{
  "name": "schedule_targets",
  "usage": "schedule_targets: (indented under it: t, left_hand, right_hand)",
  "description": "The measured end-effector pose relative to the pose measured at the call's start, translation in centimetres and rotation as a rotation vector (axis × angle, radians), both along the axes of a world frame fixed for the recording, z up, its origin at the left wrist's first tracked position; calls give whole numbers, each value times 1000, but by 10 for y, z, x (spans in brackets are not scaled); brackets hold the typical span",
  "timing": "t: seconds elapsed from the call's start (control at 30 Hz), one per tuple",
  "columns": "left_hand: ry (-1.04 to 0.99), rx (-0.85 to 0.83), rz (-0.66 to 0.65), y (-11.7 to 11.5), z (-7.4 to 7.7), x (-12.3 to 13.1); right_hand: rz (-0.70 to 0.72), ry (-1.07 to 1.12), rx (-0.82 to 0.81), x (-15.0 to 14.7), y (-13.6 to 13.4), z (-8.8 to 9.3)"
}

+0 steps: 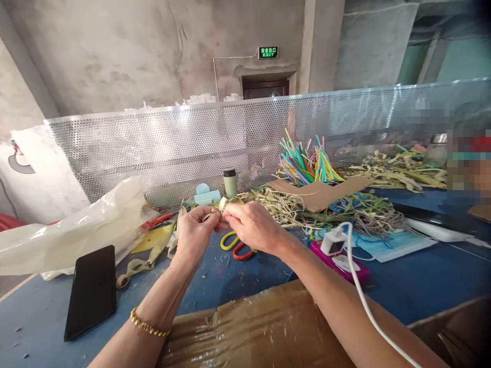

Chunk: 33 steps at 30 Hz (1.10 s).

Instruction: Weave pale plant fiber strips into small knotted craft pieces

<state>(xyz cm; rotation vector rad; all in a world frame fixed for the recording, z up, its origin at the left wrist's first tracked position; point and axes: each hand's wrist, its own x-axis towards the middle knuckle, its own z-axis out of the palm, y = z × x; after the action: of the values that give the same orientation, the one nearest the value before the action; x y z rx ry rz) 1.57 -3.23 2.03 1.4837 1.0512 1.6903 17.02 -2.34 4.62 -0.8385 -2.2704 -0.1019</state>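
Both hands meet above the blue table (422, 286) near its middle. My left hand (195, 232), with a gold bracelet on its wrist, pinches a small pale strip piece (222, 204) at the fingertips. My right hand (251, 225) is closed on the same piece from the right, fingers pressed together. Below the hands lie scissors with yellow and red handles (236, 245). What exactly the small piece is cannot be made out.
A black phone (91, 291) lies left, by a crumpled plastic bag (76, 230). A pink phone with white charger and cable (339, 253), cardboard (318, 194), coloured strips (303, 163), heaps of pale strips (399, 171), a green bottle (230, 183); perforated metal screen (153, 148) behind.
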Motion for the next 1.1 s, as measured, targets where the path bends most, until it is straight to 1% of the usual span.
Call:
schedule_targets:
  t: [0.13, 0.23, 0.33, 0.43, 0.5, 0.53, 0.63, 0.67, 0.7, 0.73, 0.8, 0.9, 0.97, 1.0, 1.03, 1.1]
  left_hand:
    - [41, 14, 88, 0, -2, 0]
    - [35, 8, 119, 0, -1, 1]
    - [-29, -11, 112, 1, 0, 1]
    - [-143, -40, 61, 2, 0, 0]
    - [-199, -61, 15, 3, 1, 0]
    - [-213, -73, -4, 2, 1, 0]
    - [-205, -72, -25, 1, 1, 1]
    - [-198, -61, -21, 1, 1, 2]
    - [-192, -48, -13, 1, 1, 3]
    - [-187, -38, -8, 1, 1, 3]
    - [-178, -33, 1, 1, 0, 4]
    - [-181, -68, -6, 2, -2, 3]
    - [-217, -105, -51, 4, -4, 2]
    - [-244, -132, -80, 6, -5, 1]
    - [-274, -163, -104, 7, -6, 0]
    - [-330, -222, -132, 10, -9, -1]
  right_hand:
    - [126, 64, -54, 0, 2, 1]
    - [157, 118, -103, -3, 4, -1]
    - [98, 143, -128, -7, 3, -3]
    - [1, 127, -113, -9, -1, -3]
    - [-32, 164, -132, -8, -3, -2]
    - [-23, 208, -181, -6, -3, -2]
    - [49, 378, -406, -3, 2, -3]
    - [53, 427, -445, -2, 5, -3]
    - [40, 462, -439, -3, 6, -4]
    - [17, 482, -398, -4, 7, -5]
    - [-29, 458, -273, -8, 7, -7]
    - [-135, 312, -84, -15, 3, -12]
    - [-218, 216, -10, -19, 3, -16]
    - [-231, 188, 1, -19, 4, -18]
    - [-212, 180, -13, -19, 6, -19]
    - [-106, 215, -120, -18, 10, -20]
